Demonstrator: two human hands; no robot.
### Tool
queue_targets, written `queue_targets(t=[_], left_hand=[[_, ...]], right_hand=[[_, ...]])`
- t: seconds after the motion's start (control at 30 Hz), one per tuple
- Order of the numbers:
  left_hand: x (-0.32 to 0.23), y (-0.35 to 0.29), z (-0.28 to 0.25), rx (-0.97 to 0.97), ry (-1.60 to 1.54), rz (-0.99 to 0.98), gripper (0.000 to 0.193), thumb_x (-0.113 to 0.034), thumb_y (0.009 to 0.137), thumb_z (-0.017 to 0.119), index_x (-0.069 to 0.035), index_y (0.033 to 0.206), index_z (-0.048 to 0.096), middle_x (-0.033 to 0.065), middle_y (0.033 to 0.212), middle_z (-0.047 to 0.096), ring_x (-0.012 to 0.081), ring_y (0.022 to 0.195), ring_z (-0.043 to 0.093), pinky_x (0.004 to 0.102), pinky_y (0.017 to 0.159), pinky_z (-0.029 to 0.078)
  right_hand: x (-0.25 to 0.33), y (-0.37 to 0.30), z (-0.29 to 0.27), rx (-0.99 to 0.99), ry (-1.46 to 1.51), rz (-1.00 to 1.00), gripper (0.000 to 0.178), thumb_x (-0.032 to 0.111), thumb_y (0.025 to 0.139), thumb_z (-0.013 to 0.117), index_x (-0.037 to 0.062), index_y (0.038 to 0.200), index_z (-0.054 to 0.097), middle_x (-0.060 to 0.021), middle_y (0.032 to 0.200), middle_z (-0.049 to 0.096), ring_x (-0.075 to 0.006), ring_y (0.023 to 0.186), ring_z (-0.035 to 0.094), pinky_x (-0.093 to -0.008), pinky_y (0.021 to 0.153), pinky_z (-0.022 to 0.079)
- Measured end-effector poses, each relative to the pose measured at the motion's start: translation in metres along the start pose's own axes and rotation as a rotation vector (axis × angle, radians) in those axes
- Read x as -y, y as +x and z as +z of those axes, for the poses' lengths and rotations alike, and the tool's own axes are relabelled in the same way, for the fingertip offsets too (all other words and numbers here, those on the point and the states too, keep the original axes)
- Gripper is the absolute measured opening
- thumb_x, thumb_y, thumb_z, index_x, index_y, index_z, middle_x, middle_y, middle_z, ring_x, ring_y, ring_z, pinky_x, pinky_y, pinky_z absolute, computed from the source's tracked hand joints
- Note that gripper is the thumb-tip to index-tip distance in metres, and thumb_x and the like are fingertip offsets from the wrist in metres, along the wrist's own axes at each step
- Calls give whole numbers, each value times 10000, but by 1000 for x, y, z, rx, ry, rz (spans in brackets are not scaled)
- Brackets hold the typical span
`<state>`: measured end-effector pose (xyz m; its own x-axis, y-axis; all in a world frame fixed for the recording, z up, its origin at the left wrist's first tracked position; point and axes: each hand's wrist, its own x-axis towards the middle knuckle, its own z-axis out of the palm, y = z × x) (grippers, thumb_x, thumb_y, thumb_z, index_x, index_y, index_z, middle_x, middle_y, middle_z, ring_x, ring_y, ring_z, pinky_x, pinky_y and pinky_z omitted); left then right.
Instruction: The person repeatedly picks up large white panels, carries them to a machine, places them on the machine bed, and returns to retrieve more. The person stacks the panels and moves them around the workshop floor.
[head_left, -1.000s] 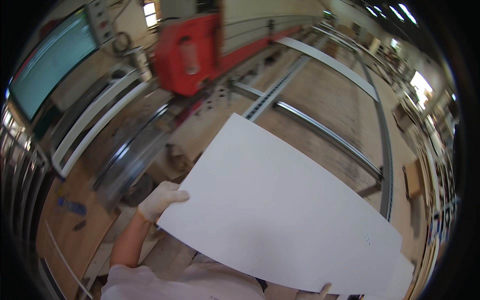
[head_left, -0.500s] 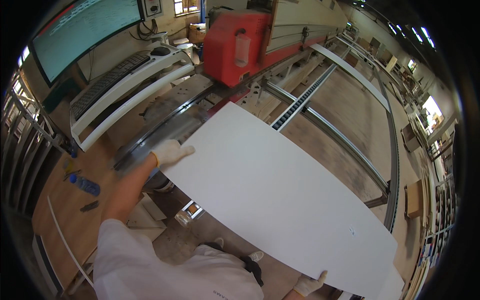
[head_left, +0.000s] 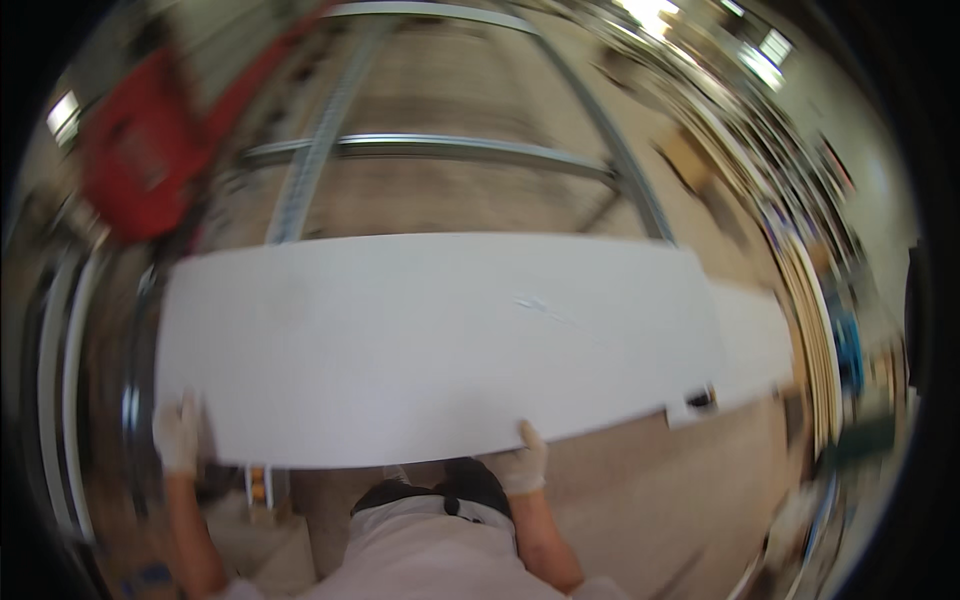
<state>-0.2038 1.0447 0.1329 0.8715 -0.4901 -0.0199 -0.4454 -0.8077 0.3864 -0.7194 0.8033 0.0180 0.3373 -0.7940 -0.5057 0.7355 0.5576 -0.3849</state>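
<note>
A large white board (head_left: 420, 340) lies flat in front of me, spanning most of the view's width. At its near left corner, my left hand (head_left: 181, 436), in a pale glove, is closed on the edge with the thumb on top. My right hand (head_left: 522, 464), gloved too, grips the near edge right of the middle; its thumb rests on the surface and its other fingers are hidden underneath. A small bluish mark (head_left: 540, 308) shows on the board's top. Past the right end, another white panel (head_left: 752, 340) is partly visible.
Beyond the board runs a metal frame with a crossbar (head_left: 470, 150) and side rails. A red machine housing (head_left: 140, 150) stands at the far left, blurred. Stacked boards (head_left: 808, 320) line the right side, with a cardboard-coloured box (head_left: 690, 160) near them.
My view has swung to the right, so the red machine is now far left and the monitor is out of sight. The board now lies crosswise before me, both hands still on it.
</note>
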Motion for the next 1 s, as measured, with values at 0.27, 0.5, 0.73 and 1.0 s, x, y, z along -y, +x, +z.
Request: queue_targets(t=[0.27,0.5,0.73,1.0], left_hand=[[-48,-81,83,-154,351,-135,536,-482,1057,506,36,1022,638,281,1041,677,471,964,641,541,863,503],[-53,-121,121,-480,641,-188,550,-458,1043,461,18,939,717,249,879,720,433,778,688,546,728,555],[-150,-196,177,-361,854,-358,458,-390,1064,450,-24,1046,726,203,903,745,385,771,703,522,674,561],[-271,-221,197,-247,629,-551,478,-393,1096,434,-20,1208,710,249,1112,741,431,950,717,532,793,583]], right_hand=[[96,-25,10,245,-1071,635,325,229,1019,649,4,1251,688,-138,1155,747,-243,1082,701,-335,994,537],[401,28,21,-148,-1326,-403,501,303,994,691,24,1401,605,-159,1206,734,-283,1128,690,-385,995,542],[588,185,-56,-445,-2484,-635,669,355,1007,633,-25,1516,423,-236,1658,280,-397,1453,392,-453,1165,400],[663,211,-72,-267,-1613,33,538,451,1064,508,-33,1286,579,-128,1066,675,-258,1040,613,-377,924,489]])
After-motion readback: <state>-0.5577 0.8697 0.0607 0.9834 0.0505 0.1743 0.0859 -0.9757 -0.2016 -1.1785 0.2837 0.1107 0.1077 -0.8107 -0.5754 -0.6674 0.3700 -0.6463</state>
